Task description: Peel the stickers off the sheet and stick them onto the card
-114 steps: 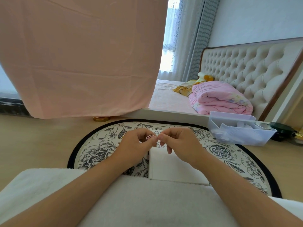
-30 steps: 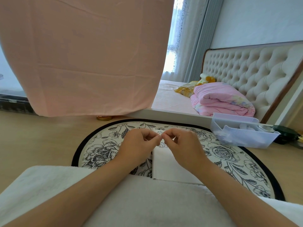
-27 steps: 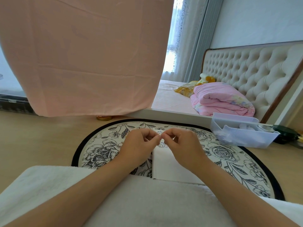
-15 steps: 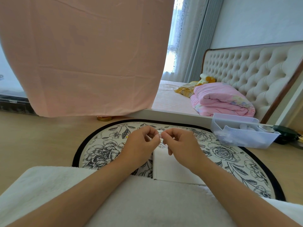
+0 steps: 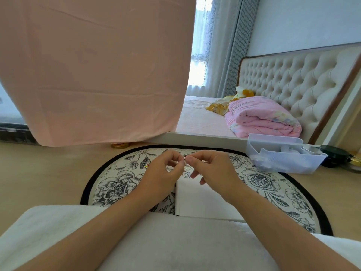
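Observation:
My left hand point(image 5: 163, 174) and my right hand point(image 5: 214, 169) meet fingertip to fingertip above the far edge of a white card point(image 5: 201, 200). Between the thumb and forefinger of both hands sits a tiny pale sticker piece point(image 5: 185, 162), pinched from either side and too small to make out in detail. The other fingers of my right hand hang loosely over the card. The card lies flat on a round floral mat point(image 5: 117, 184), and its near edge tucks under the white towel point(image 5: 175, 241) on my lap. I cannot tell the backing from the sticker.
A clear plastic bin point(image 5: 283, 159) with small items stands at the mat's right rim, with dark round objects point(image 5: 336, 155) beyond it. A pink cloth point(image 5: 93, 65) hangs at the back left, and a gold lid point(image 5: 120, 145) lies below it. A bed with a folded pink quilt point(image 5: 261, 116) stands behind.
The hands stay joined at the fingertips over the card. My right hand's lower fingers have uncurled and spread downward. The pink sticker seen earlier at my left fingertips no longer shows.

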`<state>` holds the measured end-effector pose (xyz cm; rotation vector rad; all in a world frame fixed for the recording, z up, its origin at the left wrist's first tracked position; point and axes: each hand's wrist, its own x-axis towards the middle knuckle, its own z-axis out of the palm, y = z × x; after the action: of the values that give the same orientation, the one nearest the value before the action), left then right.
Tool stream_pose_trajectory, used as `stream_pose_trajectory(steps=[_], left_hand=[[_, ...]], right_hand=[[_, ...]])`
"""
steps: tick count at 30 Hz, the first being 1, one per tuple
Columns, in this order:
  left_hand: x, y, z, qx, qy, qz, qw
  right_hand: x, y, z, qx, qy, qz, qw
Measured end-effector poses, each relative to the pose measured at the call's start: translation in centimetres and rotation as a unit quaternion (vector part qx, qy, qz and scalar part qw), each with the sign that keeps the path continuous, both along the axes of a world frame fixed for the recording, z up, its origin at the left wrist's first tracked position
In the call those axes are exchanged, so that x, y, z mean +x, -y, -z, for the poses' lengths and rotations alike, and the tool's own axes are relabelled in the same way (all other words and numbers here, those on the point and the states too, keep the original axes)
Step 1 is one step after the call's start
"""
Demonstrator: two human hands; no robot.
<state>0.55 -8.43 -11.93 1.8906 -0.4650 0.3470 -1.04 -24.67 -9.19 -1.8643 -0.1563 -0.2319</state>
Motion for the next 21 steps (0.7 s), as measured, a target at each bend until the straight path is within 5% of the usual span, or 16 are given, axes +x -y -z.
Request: stream_pose_trajectory(steps=[12,21], left_hand=[[0.7,3.6,-3.1,-0.060,-0.074,0.004,0.995],[4.0,9.2,-4.1,0.036,-0.051,-0.002,0.998]], right_hand=[[1.0,3.4,-2.3,0.010,0.005,0.032,0.999],[2.5,9.5,-3.2,-0.006,-0.001,0.080,0.997]])
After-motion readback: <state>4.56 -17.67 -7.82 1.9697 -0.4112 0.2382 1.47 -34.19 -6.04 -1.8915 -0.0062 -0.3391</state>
